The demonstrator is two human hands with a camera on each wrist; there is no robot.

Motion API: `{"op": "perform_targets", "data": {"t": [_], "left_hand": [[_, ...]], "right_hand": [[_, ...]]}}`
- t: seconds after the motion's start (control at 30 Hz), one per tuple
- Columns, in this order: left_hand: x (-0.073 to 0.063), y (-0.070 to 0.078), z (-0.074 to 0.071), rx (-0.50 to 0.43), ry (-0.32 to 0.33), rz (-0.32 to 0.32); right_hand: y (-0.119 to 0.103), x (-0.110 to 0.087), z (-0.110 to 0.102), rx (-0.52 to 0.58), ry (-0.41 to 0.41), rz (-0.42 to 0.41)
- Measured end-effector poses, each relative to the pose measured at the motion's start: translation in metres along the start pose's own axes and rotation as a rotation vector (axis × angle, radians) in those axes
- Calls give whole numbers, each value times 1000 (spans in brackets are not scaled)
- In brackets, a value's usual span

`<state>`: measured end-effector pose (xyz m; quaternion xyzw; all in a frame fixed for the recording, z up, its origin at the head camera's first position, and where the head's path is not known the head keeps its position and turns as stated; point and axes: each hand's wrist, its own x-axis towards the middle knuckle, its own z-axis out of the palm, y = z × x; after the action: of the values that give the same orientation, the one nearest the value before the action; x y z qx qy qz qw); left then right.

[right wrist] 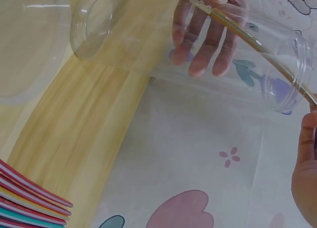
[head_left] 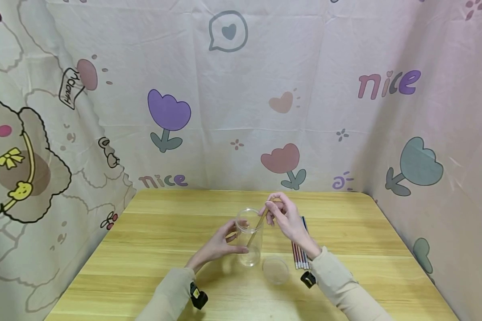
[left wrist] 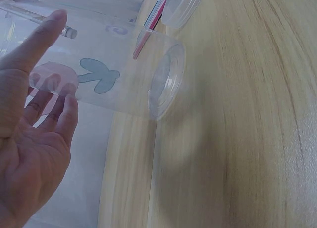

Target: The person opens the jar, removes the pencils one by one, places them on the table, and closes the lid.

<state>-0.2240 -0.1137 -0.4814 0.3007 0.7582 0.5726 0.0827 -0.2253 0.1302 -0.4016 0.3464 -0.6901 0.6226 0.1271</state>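
Observation:
A tall clear plastic jar (head_left: 254, 257) stands uncapped on the table, with my left hand (head_left: 220, 244) gripping its side, thumb in front and fingers behind. Over the rim, my right hand (head_left: 284, 219) pinches a yellow pencil (head_left: 258, 228) by its upper end. The pencil slants down through the mouth of the jar, its lower part seen through the wall. In the left wrist view, the pencil's eraser end (left wrist: 71, 33) shows inside the jar near my left thumb. The right wrist view has the pencil (right wrist: 252, 39) running along the jar's inside.
A round clear lid (head_left: 276, 270) lies on the table just right of the jar. Several striped pencils (head_left: 300, 257) lie side by side beyond it, partly under my right forearm. A patterned cloth (head_left: 225, 111) hangs behind the wooden table (head_left: 152, 249).

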Motion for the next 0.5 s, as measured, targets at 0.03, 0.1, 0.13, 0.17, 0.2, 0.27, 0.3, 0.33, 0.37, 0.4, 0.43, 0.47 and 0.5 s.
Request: {"op": "perform_targets", "data": {"t": [0.03, 0.1, 0.13, 0.17, 0.2, 0.27, 0.3, 0.33, 0.37, 0.4, 0.43, 0.47, 0.5], "left_hand": [[0, 0, 0, -1, 0, -1], [0, 0, 0, -1, 1, -2], [0, 0, 0, -1, 2, -1], [0, -1, 0, -1, 2, -1], [0, -1, 0, 0, 3, 0], [0, -1, 0, 2, 5, 0], [0, -1, 1, 3, 6, -1], [0, -1, 1, 5, 7, -2], [0, -1, 1, 6, 7, -4], [0, -1, 1, 6, 8, -5], [0, -1, 1, 5, 8, -7], [1, 0, 1, 5, 8, -8], [1, 0, 1, 3, 10, -9]], "right_hand": [[0, 0, 0, 1, 9, 1], [-1, 0, 0, 10, 22, 9], [-2, 0, -1, 15, 26, 13], [-2, 0, -1, 25, 29, 15], [-2, 0, -2, 37, 30, 18], [-3, 0, -5, 60, 28, 28], [-3, 0, -7, 72, 27, 37], [-3, 0, -9, 88, 25, 46], [-3, 0, -10, 106, 22, 58], [-4, 0, -12, 122, 19, 71], [-4, 0, -14, 141, 15, 87], [-5, -1, -16, 165, 12, 102], [-5, -1, -17, 189, 10, 115]]}}
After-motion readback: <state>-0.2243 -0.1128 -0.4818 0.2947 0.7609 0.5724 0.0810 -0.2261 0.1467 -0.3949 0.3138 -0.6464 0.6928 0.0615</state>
